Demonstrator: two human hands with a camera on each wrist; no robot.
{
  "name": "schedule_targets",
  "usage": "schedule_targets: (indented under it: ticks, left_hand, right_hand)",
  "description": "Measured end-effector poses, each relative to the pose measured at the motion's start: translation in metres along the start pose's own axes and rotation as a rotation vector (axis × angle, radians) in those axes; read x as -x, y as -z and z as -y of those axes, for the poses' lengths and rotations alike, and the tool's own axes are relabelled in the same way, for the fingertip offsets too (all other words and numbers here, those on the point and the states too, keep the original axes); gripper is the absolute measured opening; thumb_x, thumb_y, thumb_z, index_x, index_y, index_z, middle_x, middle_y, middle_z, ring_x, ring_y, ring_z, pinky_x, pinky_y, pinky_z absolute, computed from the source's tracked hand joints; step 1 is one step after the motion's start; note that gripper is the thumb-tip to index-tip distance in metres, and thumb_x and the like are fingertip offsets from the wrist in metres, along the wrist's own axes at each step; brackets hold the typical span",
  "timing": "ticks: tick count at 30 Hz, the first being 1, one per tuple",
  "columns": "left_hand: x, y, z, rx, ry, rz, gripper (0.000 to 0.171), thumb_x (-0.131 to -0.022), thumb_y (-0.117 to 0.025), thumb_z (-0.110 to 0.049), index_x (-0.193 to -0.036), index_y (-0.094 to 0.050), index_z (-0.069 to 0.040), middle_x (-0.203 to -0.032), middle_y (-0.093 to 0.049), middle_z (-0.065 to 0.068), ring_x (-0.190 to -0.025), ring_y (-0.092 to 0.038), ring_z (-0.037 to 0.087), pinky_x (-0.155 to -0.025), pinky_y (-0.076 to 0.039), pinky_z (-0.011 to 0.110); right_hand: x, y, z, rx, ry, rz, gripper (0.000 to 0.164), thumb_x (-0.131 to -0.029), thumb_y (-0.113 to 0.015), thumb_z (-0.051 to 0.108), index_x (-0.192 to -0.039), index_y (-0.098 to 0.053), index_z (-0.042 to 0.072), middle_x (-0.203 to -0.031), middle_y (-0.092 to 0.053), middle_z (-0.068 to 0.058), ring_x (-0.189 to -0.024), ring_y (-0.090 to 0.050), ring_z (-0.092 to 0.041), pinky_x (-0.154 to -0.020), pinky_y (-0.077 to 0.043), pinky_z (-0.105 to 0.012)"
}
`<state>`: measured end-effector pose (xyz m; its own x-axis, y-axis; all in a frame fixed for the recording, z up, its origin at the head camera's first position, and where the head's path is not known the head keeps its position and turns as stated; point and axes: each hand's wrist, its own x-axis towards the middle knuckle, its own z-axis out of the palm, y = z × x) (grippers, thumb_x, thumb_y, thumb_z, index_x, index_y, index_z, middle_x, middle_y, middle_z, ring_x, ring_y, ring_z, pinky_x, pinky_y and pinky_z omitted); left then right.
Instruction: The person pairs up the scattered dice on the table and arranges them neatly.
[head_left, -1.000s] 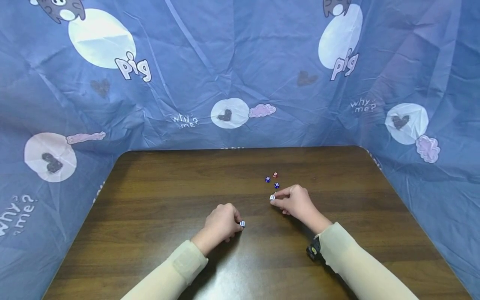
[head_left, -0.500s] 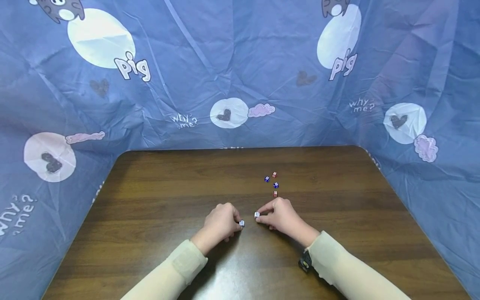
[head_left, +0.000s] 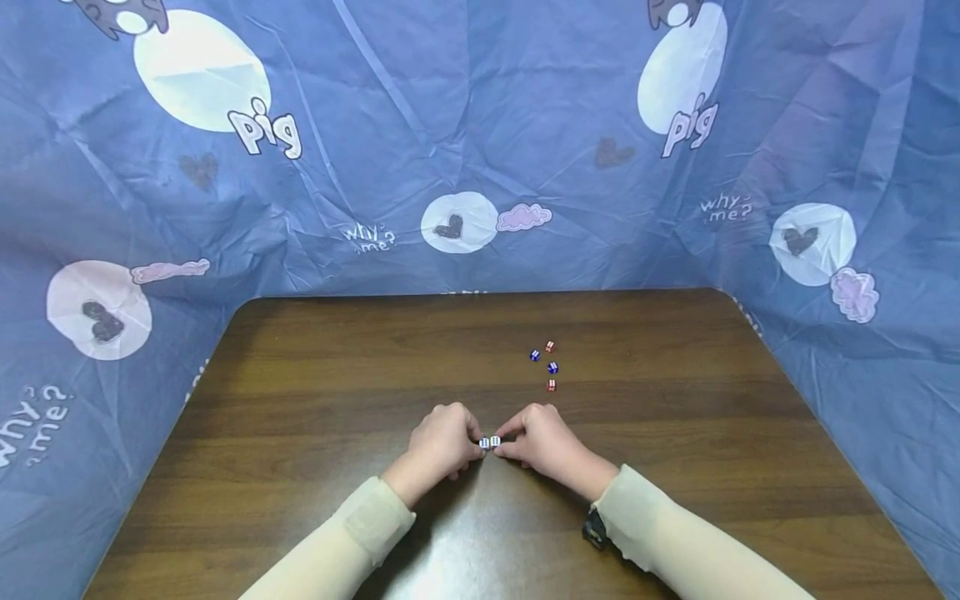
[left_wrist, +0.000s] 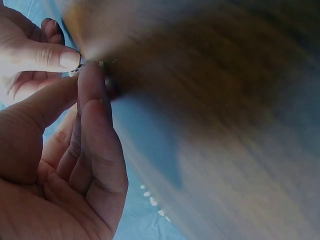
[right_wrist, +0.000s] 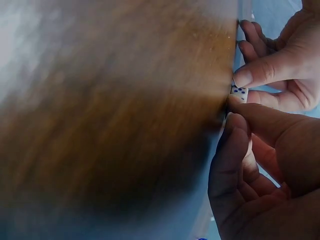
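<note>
Two pinches: left grip (head_left: 442,442) and right grip (head_left: 543,443) are each narrowed to the width of a single die, thumb against fingertip.
Left hold: left white die (head_left: 484,444), its blue pips showing in the right wrist view.
Right hold: right white die (head_left: 495,442), largely covered by fingertips in the wrist views.
Meeting place: the white dice are side by side, touching or very nearly, about midway between the left and right edges of the wooden surface (head_left: 315,383) and well in from its far edge; whether they rest on it, I cannot tell.
Nearest loose die: near red die (head_left: 552,386), just beyond the right grip.
Farther loose dice: right blue die (head_left: 553,367), left blue die (head_left: 535,355) and far red die (head_left: 550,347), the last closest to the far edge.
Arms: pale left sleeve (head_left: 356,533) and right sleeve (head_left: 660,533), with a black object (head_left: 595,529) at the right cuff.
Past the far edge: creased blue cloth (head_left: 465,108) printed with "pig", "why me?" and hearts.
</note>
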<state>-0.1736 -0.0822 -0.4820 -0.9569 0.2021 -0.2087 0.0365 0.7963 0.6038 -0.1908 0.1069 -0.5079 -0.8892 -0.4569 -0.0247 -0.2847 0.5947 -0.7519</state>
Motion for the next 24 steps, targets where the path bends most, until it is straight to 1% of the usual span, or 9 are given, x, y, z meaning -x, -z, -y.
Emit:
schedule_targets:
  ticks: [5,11,14,20,24]
  left_hand:
    - [-0.0001,0.0005,-0.0005,0.004,0.011,0.013,0.012,-0.081,-0.085,-0.013,-0.075,-0.075,-0.016,-0.049,-0.062,-0.002,-0.037,-0.060,0.013,-0.045,-0.049,0.034]
    - [-0.0012,0.0007,-0.0013,-0.002,0.016,0.019,0.013,-0.081,-0.086,-0.013,-0.075,-0.075,-0.016,-0.050,-0.062,-0.003,-0.039,-0.061,0.014,-0.046,-0.049,0.035]
    - [-0.0015,0.0009,-0.0015,-0.010,0.014,0.018,0.014,-0.081,-0.086,-0.013,-0.075,-0.074,-0.017,-0.049,-0.062,-0.004,-0.038,-0.061,0.013,-0.046,-0.049,0.035]
    - [-0.0017,-0.0006,-0.0009,-0.002,0.010,0.007,0.019,-0.079,-0.088,-0.013,-0.071,-0.072,-0.020,-0.048,-0.060,-0.005,-0.039,-0.061,0.014,-0.045,-0.048,0.035]
    - [-0.0010,-0.0016,-0.0014,0.000,0.007,0.009,0.021,-0.078,-0.089,-0.013,-0.071,-0.071,-0.021,-0.048,-0.061,-0.003,-0.039,-0.062,0.016,-0.045,-0.048,0.035]
  right_hand:
    - [-0.0003,-0.0008,0.0034,0.024,-0.008,0.010,0.010,-0.083,-0.086,0.010,-0.092,-0.082,0.011,-0.068,-0.068,0.009,-0.041,-0.056,-0.006,-0.044,-0.051,-0.026]
    - [-0.0015,0.0001,0.0053,0.038,-0.019,0.013,0.012,-0.083,-0.086,0.011,-0.095,-0.082,0.011,-0.075,-0.071,0.006,-0.041,-0.056,-0.006,-0.045,-0.051,-0.027]
    - [-0.0021,0.0005,0.0058,0.043,-0.025,0.013,0.014,-0.083,-0.087,0.012,-0.095,-0.082,0.011,-0.073,-0.070,0.007,-0.040,-0.056,-0.006,-0.044,-0.051,-0.027]
    - [-0.0019,0.0007,0.0058,0.047,-0.032,0.019,0.014,-0.083,-0.087,0.013,-0.096,-0.082,0.012,-0.061,-0.064,0.010,-0.039,-0.055,-0.007,-0.044,-0.050,-0.027]
    - [-0.0011,0.0002,0.0048,0.050,-0.025,0.017,0.014,-0.083,-0.087,0.012,-0.095,-0.082,0.011,-0.054,-0.062,0.008,-0.039,-0.055,-0.007,-0.043,-0.049,-0.027]
